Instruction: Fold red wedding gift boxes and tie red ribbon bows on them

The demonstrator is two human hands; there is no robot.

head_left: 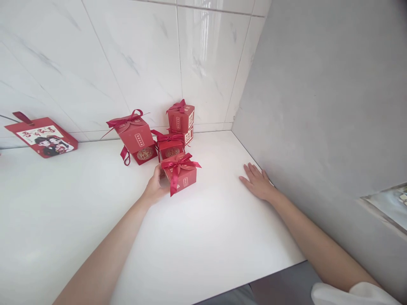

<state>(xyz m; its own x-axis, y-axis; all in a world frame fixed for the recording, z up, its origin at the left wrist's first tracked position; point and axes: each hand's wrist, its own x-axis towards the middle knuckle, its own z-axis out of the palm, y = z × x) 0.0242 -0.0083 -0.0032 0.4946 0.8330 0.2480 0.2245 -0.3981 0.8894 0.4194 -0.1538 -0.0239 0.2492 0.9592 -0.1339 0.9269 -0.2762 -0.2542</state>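
My left hand [155,189] grips a red gift box [186,180] tied with a dark red ribbon bow [179,164]. Its fingers go behind the box's left side and are partly hidden. Just behind stands another ribboned red box [171,148], partly covered by the held one. To the left, a larger red box [135,135] rests on a red box with a gold round emblem [145,154]. Two boxes are stacked at the back, the upper one [181,118] over a lower one [188,137]. My right hand [258,183] lies flat on the white tabletop, fingers spread, holding nothing.
A red bag [47,137] with a printed couple and a short strap is at the far left by the wall. White marbled tiles [136,63] rise behind the white table [197,245]. A grey wall [318,106] bounds the right side.
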